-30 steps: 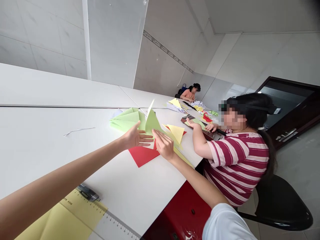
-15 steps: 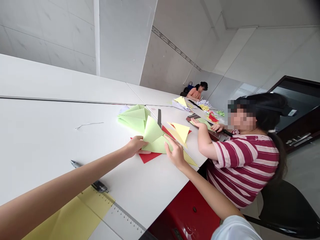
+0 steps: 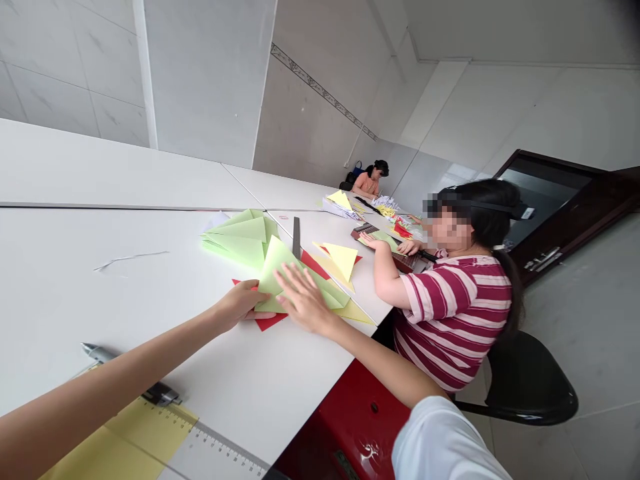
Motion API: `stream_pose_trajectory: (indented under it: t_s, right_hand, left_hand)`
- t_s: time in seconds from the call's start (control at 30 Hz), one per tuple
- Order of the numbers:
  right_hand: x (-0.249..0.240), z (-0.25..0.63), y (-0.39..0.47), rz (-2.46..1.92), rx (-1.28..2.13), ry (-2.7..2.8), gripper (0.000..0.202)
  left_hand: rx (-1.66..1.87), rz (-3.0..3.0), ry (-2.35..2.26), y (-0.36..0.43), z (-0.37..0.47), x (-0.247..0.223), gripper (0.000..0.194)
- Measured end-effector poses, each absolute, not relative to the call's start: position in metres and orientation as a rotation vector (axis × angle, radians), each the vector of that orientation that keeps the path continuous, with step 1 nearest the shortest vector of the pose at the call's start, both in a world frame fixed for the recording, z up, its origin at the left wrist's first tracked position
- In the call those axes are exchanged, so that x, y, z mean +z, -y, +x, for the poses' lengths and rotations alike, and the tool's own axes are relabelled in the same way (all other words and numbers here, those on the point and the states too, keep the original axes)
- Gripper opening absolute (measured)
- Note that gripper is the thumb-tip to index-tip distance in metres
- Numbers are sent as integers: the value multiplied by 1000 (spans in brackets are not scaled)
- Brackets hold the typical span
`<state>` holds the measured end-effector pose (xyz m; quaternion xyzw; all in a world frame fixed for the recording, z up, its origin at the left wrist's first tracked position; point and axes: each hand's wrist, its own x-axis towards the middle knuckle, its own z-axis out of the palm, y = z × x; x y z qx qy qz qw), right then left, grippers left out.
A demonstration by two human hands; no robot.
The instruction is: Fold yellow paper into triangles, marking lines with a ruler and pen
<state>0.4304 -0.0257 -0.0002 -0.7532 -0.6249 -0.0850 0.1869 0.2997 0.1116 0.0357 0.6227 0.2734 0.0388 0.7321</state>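
A light green sheet of paper [image 3: 274,261], partly folded over, lies in front of me. My left hand [image 3: 244,303] pinches its left edge between thumb and fingers. Across the folded part my right hand [image 3: 303,299] lies flat, fingers spread, covering the middle of the sheet. Red paper [image 3: 270,323] peeks out from beneath. Just behind the sheet sits a pile of folded green papers [image 3: 235,239]. Yellow folded paper [image 3: 343,260] rests on more red and yellow pieces to the right.
A dark ruler [image 3: 297,237] lies beyond the sheet. Near my left forearm are a pen [image 3: 97,351], yellow paper [image 3: 145,433] and a clear ruler [image 3: 225,443]. A co-worker in a striped shirt [image 3: 450,287] sits at the right; another person [image 3: 367,183] is farther back.
My right hand has moved left from the sheet's right part onto the folded part, its fingers spread. The left hand keeps its grip. The view has turned slightly right.
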Motion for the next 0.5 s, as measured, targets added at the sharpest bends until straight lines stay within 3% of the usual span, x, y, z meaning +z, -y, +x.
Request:
stream_pose_trajectory:
  t_s: [0.27,0.5]
  right_hand:
    - [-12,417,8,-2045,68,1787,52]
    - [24,475,25,-2085,-17,1480,35]
  left_hand:
    - [-36,1431,-676,-109,311,31,32]
    - [-43,1535,-688,-111,302,36,32]
